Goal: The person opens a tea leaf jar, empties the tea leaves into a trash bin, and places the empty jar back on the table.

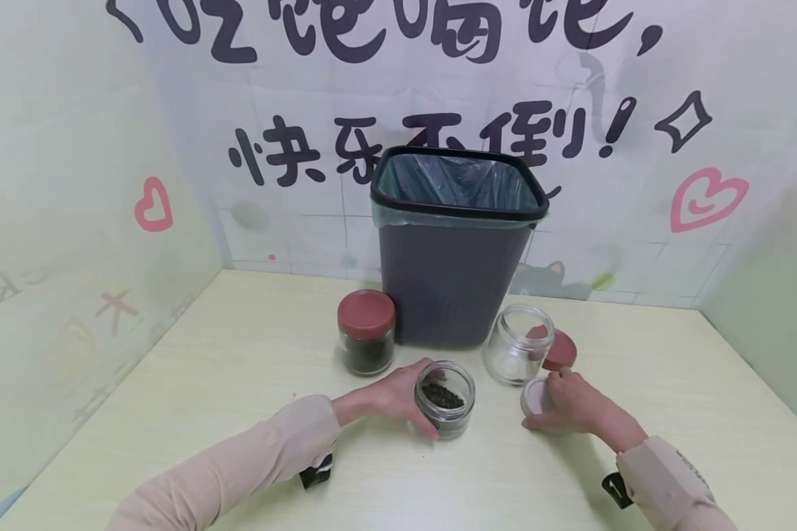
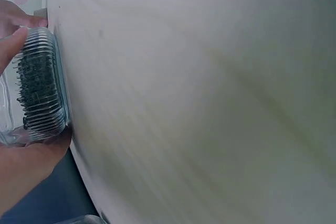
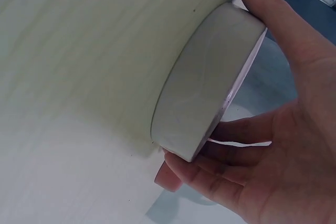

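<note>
In the head view my left hand (image 1: 396,392) grips a lidless glass jar (image 1: 446,424) round its side. Dark dried leaves (image 1: 443,395) lie inside; the left wrist view shows them through the jar's ribbed glass wall (image 2: 41,80). My right hand (image 1: 579,402) holds a pale, round lid (image 1: 535,399) at the table surface, to the right of that jar. Up close in the right wrist view, thumb and fingers span the lid's smooth side (image 3: 202,82). Just behind the right hand stand an open glass jar (image 1: 508,355) and a red lid (image 1: 561,351).
A dark bin (image 1: 446,284) with a plastic liner stands at the back middle of the pale table (image 1: 252,339). Beside its left front corner is a red-lidded jar (image 1: 367,324) with dark contents. Printed cloth walls (image 1: 292,243) enclose the back and sides.
</note>
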Available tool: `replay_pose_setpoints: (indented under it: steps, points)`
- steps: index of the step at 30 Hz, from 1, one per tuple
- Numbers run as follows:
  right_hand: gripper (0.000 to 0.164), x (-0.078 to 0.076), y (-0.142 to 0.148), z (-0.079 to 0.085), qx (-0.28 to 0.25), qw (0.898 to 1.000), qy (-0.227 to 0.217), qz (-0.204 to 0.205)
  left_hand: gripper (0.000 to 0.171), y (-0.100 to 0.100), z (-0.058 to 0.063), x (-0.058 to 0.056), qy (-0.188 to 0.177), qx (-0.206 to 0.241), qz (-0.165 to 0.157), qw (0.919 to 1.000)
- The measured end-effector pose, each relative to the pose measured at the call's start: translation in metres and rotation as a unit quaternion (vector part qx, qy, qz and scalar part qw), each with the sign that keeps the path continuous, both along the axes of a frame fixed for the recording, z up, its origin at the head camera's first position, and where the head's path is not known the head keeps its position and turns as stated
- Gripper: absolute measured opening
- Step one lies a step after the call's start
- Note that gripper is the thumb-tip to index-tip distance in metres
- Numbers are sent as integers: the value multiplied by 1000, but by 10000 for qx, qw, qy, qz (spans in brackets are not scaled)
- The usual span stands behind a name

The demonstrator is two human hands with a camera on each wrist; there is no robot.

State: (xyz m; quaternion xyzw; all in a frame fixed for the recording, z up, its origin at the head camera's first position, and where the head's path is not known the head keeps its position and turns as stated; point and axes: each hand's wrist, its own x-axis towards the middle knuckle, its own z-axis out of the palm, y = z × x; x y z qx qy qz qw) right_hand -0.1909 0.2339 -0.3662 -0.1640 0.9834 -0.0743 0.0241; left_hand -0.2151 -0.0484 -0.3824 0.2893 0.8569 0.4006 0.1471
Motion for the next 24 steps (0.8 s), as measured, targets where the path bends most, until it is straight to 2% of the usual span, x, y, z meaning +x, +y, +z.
replay_pose_setpoints:
  steps: [10, 17, 20, 24]
  points:
    - [80, -5, 3, -6, -100, 9991, 406, 97, 78, 0, -1, -1, -91, 90, 237, 9996]
    - [83, -5, 4, -4, -242, 9993, 284, -7, 84, -2, 2, -2, -159, 196, 499, 9984]
    - [81, -4, 5, 0, -374, 9990, 227, -15, 84, -2, 4, -2, -157, 162, 619, 9978]
    - [70, -3, 8, 10, -762, 9965, 273, 226, 84, -6, 8, 0, -84, -57, 867, 9962]
